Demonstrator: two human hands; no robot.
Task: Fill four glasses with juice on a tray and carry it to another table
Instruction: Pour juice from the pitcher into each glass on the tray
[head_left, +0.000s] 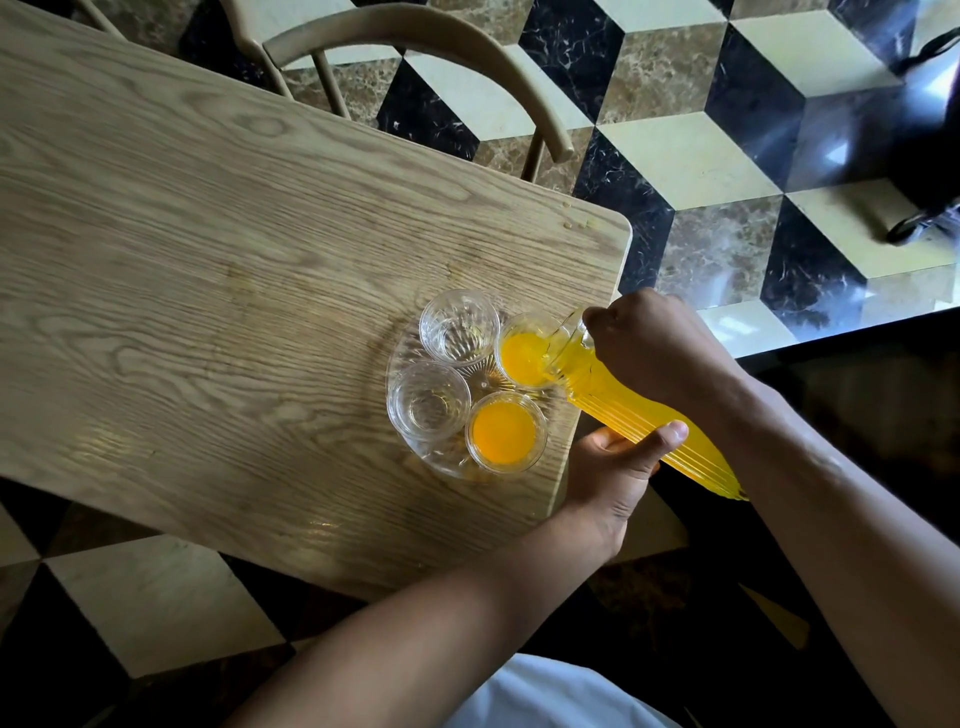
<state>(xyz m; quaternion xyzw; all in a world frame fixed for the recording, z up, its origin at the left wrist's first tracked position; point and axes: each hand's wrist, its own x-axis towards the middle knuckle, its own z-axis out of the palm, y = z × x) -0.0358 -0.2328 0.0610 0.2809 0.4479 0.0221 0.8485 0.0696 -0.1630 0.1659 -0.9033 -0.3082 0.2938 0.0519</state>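
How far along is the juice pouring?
About halfway. The near glass already holds juice. Both hands, right hand and left hand, tilt the jug, pouring into a second glass. Two glasses are empty, and the tray sits on the table, not yet carried.

Clear tray (402, 358) on table (208, 260): two empty glasses (459, 326), one full (505, 432), one filling (524, 358). Jug (639, 415) tilted, juice pouring; right hand (649, 353) grips neck, left hand (618, 462) supports body. Chair (415, 57) behind.
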